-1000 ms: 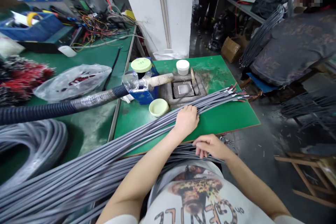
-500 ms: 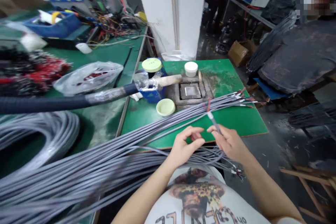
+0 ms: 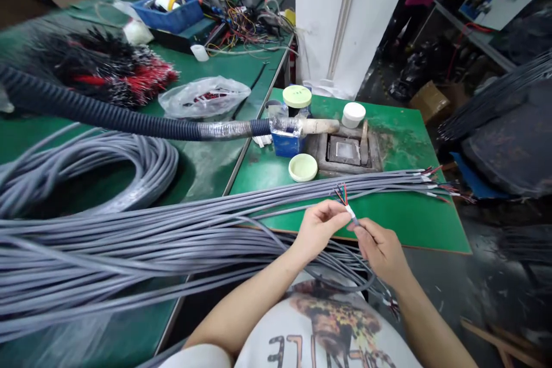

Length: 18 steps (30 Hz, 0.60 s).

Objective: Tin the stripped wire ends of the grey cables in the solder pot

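Both hands have come off the bundle since the earlier frames and now meet just above the near edge of the green board (image 3: 414, 224). The left hand (image 3: 321, 229) is closed, thumb and fingertips pinching a grey cable end (image 3: 352, 215) at its white sleeve; the right hand (image 3: 380, 252) pinches the same cable just behind it, fingers curled. Fine coloured cores (image 3: 342, 195), red among them, fan out beyond the sleeve, away from the body. Two close pinches appear to steady the end and lift it clear of its neighbours. Other grey cables (image 3: 129, 247) lie side by side across the board, their stripped tips grouped near its right edge, seemingly so that the ends stay together and within reach. A coil of grey cable (image 3: 129, 169) rests on the left table. Farther up the board, a corrugated hose (image 3: 129, 119) ends beside a square metal recess (image 3: 344, 150), well apart from the hands.
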Each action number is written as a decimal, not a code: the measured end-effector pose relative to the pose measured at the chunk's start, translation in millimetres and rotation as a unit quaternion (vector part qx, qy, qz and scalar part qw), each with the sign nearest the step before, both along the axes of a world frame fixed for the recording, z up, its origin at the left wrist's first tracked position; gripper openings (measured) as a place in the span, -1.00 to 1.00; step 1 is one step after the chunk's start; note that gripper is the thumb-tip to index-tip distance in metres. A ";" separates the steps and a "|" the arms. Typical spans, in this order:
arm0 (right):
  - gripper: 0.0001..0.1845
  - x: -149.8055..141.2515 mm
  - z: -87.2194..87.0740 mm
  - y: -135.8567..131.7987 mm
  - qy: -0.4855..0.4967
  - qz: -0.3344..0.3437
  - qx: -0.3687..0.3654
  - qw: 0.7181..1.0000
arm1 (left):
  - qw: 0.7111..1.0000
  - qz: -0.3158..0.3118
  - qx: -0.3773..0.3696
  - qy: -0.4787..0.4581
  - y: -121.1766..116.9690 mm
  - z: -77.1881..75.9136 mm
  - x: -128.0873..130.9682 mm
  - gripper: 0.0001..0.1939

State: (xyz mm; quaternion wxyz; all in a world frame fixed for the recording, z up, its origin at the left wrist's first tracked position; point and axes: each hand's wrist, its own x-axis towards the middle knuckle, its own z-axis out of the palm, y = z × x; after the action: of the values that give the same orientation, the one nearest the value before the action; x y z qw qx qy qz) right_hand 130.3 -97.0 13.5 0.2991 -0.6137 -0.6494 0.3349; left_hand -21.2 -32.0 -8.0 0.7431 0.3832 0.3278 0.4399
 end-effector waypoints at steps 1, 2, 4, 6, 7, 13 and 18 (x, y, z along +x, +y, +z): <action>-0.72 -0.4 -1.1 0.3 0.006 -0.004 -0.004 1.000 | 0.999 0.040 0.009 0.008 0.9 -0.2 -1.4 -0.78; -0.73 -0.6 -2.3 0.4 0.012 -0.008 -0.008 1.000 | 0.997 0.076 0.017 0.016 1.9 -0.3 -3.1 -0.78; -0.72 -0.8 -5.0 0.5 0.020 -0.014 -0.015 1.000 | 0.992 0.119 0.026 0.026 4.0 -0.9 -5.8 -0.78; -0.72 -1.2 -7.5 0.7 0.023 -0.013 -0.019 0.999 | 0.992 0.124 0.025 0.019 6.2 -2.3 -6.5 -0.79; -0.71 -1.5 -8.4 0.9 0.022 -0.012 -0.020 0.999 | 0.992 0.121 0.023 0.011 7.3 -3.2 -6.0 -0.78; -0.70 -3.0 -10.3 1.4 0.023 -0.013 -0.028 0.999 | 0.992 0.120 0.025 -0.016 9.3 -6.2 -1.2 -0.80; -0.71 -2.9 -10.4 1.3 0.043 -0.021 -0.036 0.998 | 0.977 0.172 0.118 0.047 3.0 -2.7 -4.3 -0.88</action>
State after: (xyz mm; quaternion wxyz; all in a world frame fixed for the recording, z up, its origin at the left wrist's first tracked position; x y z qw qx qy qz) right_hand 127.4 -95.7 3.1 0.3113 -0.6227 -0.6103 0.3780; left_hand -25.6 -29.0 -10.7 0.5896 0.4259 0.3690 0.5786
